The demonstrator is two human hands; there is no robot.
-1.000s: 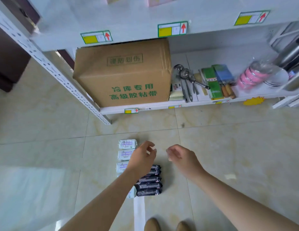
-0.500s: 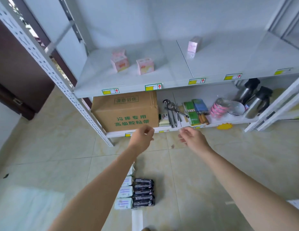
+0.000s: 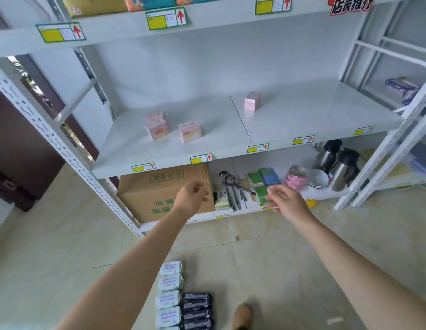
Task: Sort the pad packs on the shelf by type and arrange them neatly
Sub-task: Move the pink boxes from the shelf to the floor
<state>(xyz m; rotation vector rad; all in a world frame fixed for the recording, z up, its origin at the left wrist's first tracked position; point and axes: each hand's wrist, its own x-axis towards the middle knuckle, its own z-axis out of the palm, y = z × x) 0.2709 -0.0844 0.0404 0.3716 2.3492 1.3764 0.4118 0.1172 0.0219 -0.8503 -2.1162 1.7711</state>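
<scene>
Three pink pad packs stand on the grey middle shelf (image 3: 207, 153): a stacked pair (image 3: 156, 125) at the left, one pack (image 3: 189, 132) beside it, and one (image 3: 252, 104) further back right. On the floor lie a row of white pad packs (image 3: 170, 289) and a row of dark pad packs (image 3: 197, 310) side by side. My left hand (image 3: 191, 197) and my right hand (image 3: 285, 201) are raised in front of the bottom shelf, below the middle shelf's edge. Both hold nothing, with fingers loosely curled and apart.
A brown cardboard box (image 3: 159, 194) fills the bottom shelf's left. Beside it lie metal scoops (image 3: 233, 186), green and blue packets (image 3: 263, 182), pink bowls (image 3: 296, 178) and two steel flasks (image 3: 338, 165). A perforated white upright (image 3: 52, 139) stands left; a second rack (image 3: 402, 115) right.
The view has tilted up from the floor packs to the shelves. Both hands have risen from just above the floor packs to bottom-shelf height and moved apart.
</scene>
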